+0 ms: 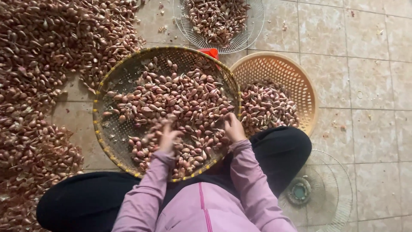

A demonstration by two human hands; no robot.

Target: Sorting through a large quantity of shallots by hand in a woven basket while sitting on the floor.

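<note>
A round woven bamboo tray [102, 129] rests across my knees, heaped with reddish shallots [180, 96]. My left hand [167, 138] is down in the near part of the heap, blurred, fingers spread among the bulbs. My right hand [234, 127] lies at the tray's right edge, fingers curled over some shallots; what it holds is hidden. Both arms wear pink sleeves.
A large pile of shallots [38, 86] covers the tiled floor at left. A tan plastic basket [292, 73] with shallots sits to the right, a wire fan guard [253, 25] holding more lies at the top, another fan guard [330, 193] lies by my right knee. A red object [209, 52] peeks behind the tray.
</note>
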